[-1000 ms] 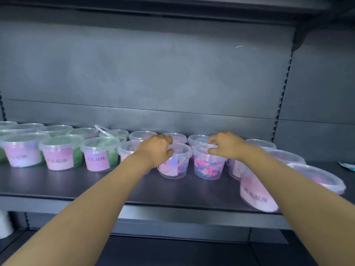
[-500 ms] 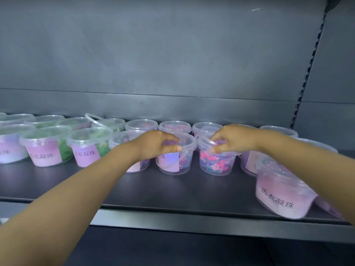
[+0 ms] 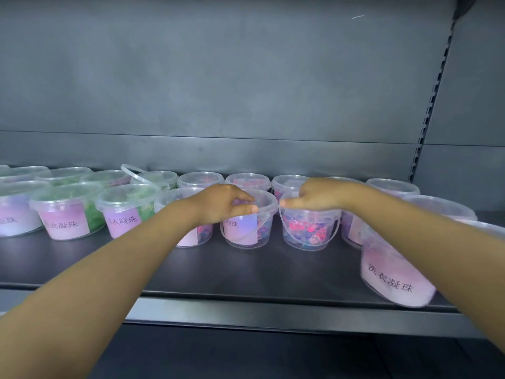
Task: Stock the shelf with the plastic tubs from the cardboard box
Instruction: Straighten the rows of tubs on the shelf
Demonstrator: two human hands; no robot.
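**Shelf lip** (image 3: pixel 246 313): dark metal front edge. Both bare forearms cross above it.

**Front-right tub** (image 3: pixel 393 272): clear plastic with a pink label in black characters. It stands nearest the edge, blurred, and the right forearm covers part of it.

**Left hand** (image 3: pixel 224 205): fingers and thumb are curled over the near rim of the labelled tub (image 3: pixel 246 228), clasping its lid edge. The hand hides the label's top and part of the neighbouring tub on its left.

**Labelled tub**: front row, centre of the shelf. It is clear and lidded, with pink and blue pieces inside, a pink-violet label and its handle hanging down.

**Right hand** (image 3: pixel 317 195): fingers are curled on the rim of the clear-faced tub (image 3: pixel 310 231), gripping it from above.

**Clear-faced tub**: just beside the labelled tub, rims nearly touching. No label faces out. It holds bright pink and blue pieces, and its handle droops across the front.

**Green tubs** (image 3: pixel 68 212): front row, left, with pink labels and green contents.

**Back row** (image 3: pixel 200 179): lidded tubs stand close behind the front row. One on the left has its raised handle (image 3: pixel 134 172) up.

**Back panel** (image 3: pixel 246 77): plain grey.

**Slotted upright** (image 3: pixel 434 91): at the right.
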